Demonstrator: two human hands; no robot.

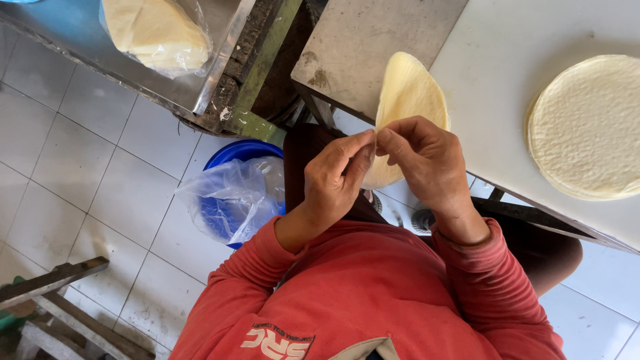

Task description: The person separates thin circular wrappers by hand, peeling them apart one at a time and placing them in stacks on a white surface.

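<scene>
A thin, pale yellow round dough sheet stands on edge in front of me, pinched at its near rim by both hands. My left hand grips it with thumb and fingers from the left. My right hand pinches the same rim from the right, fingertips meeting the left hand's. A stack of similar round sheets lies flat on the white table to the right, apart from my hands. Red sleeves cover both my forearms.
A blue bucket lined with a clear plastic bag stands on the tiled floor by my left arm. A bagged pile of dough sheets rests on a metal tray at top left. A grey metal surface adjoins the white table. Wooden bars lie at bottom left.
</scene>
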